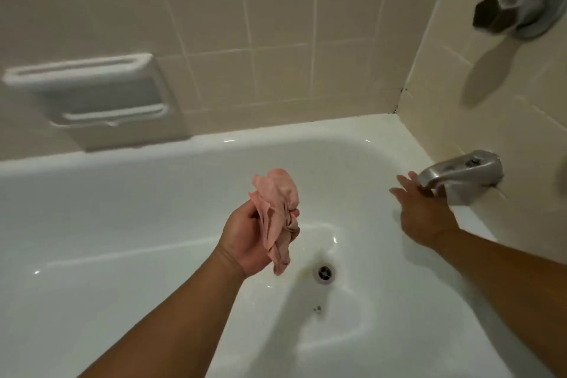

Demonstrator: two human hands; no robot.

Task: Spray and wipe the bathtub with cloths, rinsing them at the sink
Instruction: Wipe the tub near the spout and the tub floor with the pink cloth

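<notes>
A crumpled pink cloth (277,218) hangs bunched above the glossy white bathtub (122,209), near its drain.

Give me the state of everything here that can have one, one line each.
pink cloth: crumpled, held above the tub floor.
left hand: grips the pink cloth.
right hand: open, fingers straight, at the spout's mouth.
tub spout: no water running.
drain: unplugged.
bathtub: no standing water.
wall handle: blurred, setting unclear.
soap dish: nothing seen in it.
</notes>
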